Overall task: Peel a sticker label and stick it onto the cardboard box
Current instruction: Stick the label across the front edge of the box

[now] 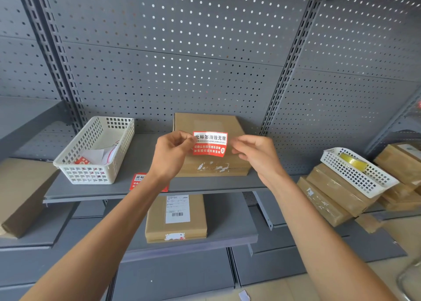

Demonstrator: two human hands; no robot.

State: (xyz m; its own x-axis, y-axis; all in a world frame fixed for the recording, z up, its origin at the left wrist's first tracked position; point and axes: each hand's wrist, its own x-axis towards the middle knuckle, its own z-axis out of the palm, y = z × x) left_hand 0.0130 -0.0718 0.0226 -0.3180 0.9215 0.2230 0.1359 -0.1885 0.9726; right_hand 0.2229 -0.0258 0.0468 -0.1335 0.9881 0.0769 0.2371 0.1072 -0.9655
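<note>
A red and white sticker label (pixel 210 144) is stretched flat between both hands, facing me. My left hand (pixel 171 154) pinches its left edge and my right hand (pixel 255 154) pinches its right edge. Just behind the label, a flat cardboard box (pixel 209 123) lies on the grey shelf (pixel 145 145), with torn white label remnants along its front edge. The label hangs in front of the box's top; whether it touches the box I cannot tell.
A white perforated basket (pixel 95 150) holding more labels and paper stands left of the box. Another red label (pixel 138 180) lies on the shelf under my left wrist. A second box (pixel 175 218) rests on the lower shelf. At the right, stacked boxes (pixel 330 196) carry a basket with yellow tape (pixel 353 161).
</note>
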